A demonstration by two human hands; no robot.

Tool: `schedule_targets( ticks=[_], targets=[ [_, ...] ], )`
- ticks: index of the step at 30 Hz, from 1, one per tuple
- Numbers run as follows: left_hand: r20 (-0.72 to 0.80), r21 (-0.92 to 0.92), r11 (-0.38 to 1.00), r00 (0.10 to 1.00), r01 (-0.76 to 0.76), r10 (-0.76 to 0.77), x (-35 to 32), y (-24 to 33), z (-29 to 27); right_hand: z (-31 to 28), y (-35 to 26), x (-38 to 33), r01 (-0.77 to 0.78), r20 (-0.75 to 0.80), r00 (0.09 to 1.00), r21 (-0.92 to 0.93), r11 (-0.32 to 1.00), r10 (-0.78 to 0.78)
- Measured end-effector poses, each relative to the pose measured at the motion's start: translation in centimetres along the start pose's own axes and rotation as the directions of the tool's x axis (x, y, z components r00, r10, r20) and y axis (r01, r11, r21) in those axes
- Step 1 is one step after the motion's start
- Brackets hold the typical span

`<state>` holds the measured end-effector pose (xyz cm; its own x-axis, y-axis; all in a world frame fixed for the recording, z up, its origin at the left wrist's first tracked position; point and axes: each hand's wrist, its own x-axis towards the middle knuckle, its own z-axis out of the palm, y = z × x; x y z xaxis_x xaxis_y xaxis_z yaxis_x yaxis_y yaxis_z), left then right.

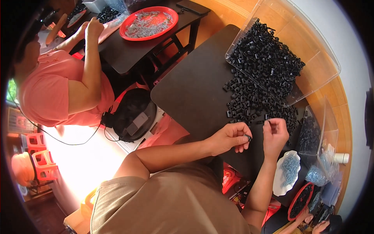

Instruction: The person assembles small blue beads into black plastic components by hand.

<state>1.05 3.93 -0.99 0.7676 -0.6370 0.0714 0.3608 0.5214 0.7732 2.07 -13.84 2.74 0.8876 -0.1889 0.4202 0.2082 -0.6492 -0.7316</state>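
Note:
My left hand is closed over the near part of the dark table, pinching a small black plastic part between thumb and fingertips. Just to its right, my right hand is raised with its fingers pinched together; whatever is between the fingertips is too small to name. Beyond both hands lies a heap of small black plastic parts, spilling out of a tipped clear plastic bin. To the right of my right wrist sits a white scalloped dish holding many tiny silvery pieces.
The dark table extends to the left of the heap. A co-worker in a pink shirt sits at another table with a red tray of metal pieces. At right stand a clear container, a white bottle and another red tray near another person's hands.

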Motion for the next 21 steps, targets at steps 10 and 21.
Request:
schedule_targets(
  ticks=[10,21],
  targets=[
    [-0.011,-0.051,0.998,1.0,0.027,-0.027,0.2,0.1,-0.2,-0.1,-1.3,-2.2,-0.174,0.015,0.983,0.352,0.92,0.18],
    [-0.014,-0.137,0.99,0.999,0.046,-0.048,0.2,-0.3,0.1,-0.7,-0.4,-3.0,-0.161,0.089,0.987,0.388,0.908,0.137]
  ],
)
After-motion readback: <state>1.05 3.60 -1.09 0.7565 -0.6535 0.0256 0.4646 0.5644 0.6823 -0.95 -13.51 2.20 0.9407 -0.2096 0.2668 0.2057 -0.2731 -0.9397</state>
